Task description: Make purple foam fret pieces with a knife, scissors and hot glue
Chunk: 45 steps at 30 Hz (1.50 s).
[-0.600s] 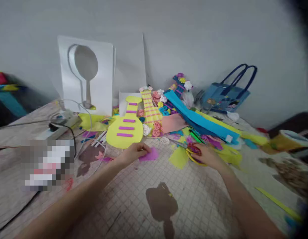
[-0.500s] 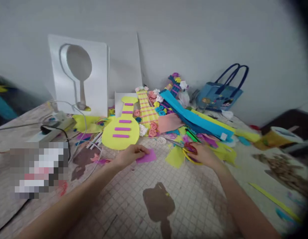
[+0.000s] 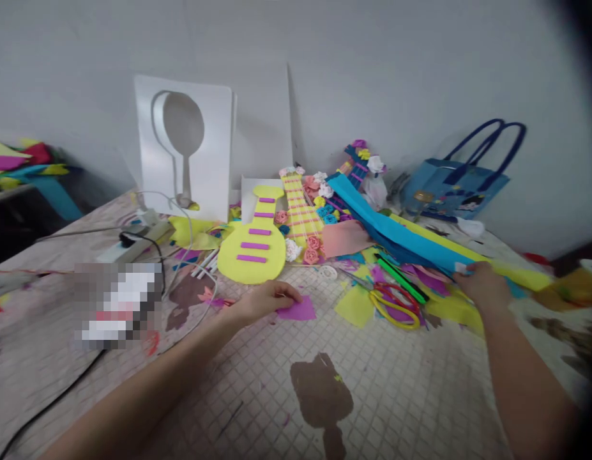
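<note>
1. Well, the left hand [image 3: 269, 301] has bent fingers touching the purple paper [image 3: 300, 310], mid-frame; I cannot tell if they pinch it.
2. At right, the right hand [image 3: 487, 287] has its fingers on the end of the blue strip [image 3: 396, 231]; I cannot tell if they grip it.
3. Between the hands, yellow paper [image 3: 356, 306] and scissors [image 3: 379, 295] lie on the bench [image 3: 396, 390].
4. The blue bag [image 3: 451, 186] sits upper right.

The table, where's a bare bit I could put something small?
One bare bit of table lies in front of the scissors, between the brown patch and the right arm. Another, slightly specked, lies between that patch and the left arm. It's crowded at the back, around the yellow guitar and blue paper.
</note>
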Tool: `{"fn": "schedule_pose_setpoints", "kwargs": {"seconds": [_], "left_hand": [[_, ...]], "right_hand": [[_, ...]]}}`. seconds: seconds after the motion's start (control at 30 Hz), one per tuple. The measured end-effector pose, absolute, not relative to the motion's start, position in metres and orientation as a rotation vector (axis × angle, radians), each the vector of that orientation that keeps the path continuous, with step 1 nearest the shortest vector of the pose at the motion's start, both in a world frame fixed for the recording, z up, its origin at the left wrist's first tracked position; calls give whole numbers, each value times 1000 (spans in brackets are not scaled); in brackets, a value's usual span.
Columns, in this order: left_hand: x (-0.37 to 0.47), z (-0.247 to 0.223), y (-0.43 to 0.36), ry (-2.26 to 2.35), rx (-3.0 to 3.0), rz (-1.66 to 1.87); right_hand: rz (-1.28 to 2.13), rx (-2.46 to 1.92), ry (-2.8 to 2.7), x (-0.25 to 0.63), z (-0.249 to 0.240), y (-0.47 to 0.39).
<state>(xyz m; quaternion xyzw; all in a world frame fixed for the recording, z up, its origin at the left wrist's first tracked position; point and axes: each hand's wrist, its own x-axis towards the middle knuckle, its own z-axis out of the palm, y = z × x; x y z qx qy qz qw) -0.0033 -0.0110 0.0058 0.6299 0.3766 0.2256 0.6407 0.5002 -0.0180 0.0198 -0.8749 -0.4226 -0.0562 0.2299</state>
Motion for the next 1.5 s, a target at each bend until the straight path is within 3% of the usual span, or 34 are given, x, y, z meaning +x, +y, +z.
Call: {"fn": "schedule_pose_setpoints", "kwargs": {"seconds": [0.13,0.37,0.5,0.7,1.0,1.37,1.5], "left_hand": [[-14,0,-13,797,1427,446],[-31,1,-24,872,1723,487],[-39,11,-41,1038,2002,594],[-50,8,-71,1193,2339,675],[-84,9,-69,1672,2736,294],[-83,13,-60,1590,2926,189],[-79,11,-60,1554,2745,374]], "right_hand": [[-219,-2105,-1311,455,29,-17],[558,-1335,-2175,237,43,-57],[727,-1143,-2341,173,27,-68],[692,-1074,-2484,161,6,-59],[691,-1062,-2434,166,-11,-59],[664,-1096,-2403,170,-18,-62],[719,-1126,-2364,167,-14,-64]]}}
